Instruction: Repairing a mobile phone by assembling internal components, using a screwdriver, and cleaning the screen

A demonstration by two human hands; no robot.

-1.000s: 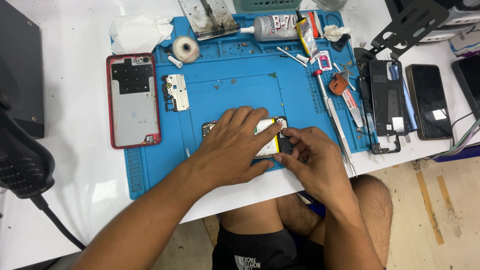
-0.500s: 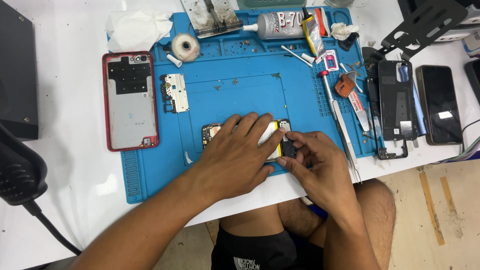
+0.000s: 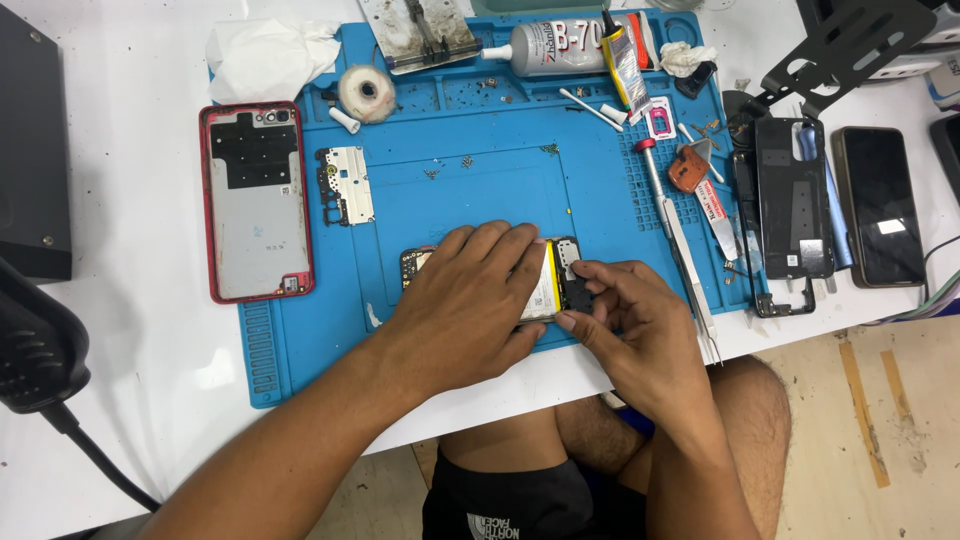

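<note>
An opened phone body [image 3: 553, 282] with a yellow-edged battery lies on the blue work mat [image 3: 480, 180] near its front edge. My left hand [image 3: 470, 300] lies flat across it, pressing it down and hiding most of it. At the phone's right end my right hand [image 3: 625, 325] pinches a small black part [image 3: 577, 293] between thumb and fingertips. The phone's circuit board peeks out at the left of my left hand.
A red phone back cover [image 3: 256, 200] lies left of the mat, a metal shield plate [image 3: 346, 185] beside it. Glue tube [image 3: 575, 45], tape roll [image 3: 366, 92], tweezers and screwdriver [image 3: 675, 225] sit on the mat. Dark phones [image 3: 878, 205] lie right. A crumpled tissue lies at the top left.
Both hands stay on the phone. The view has shifted slightly. My right fingers have worked a little at the phone's right end.
</note>
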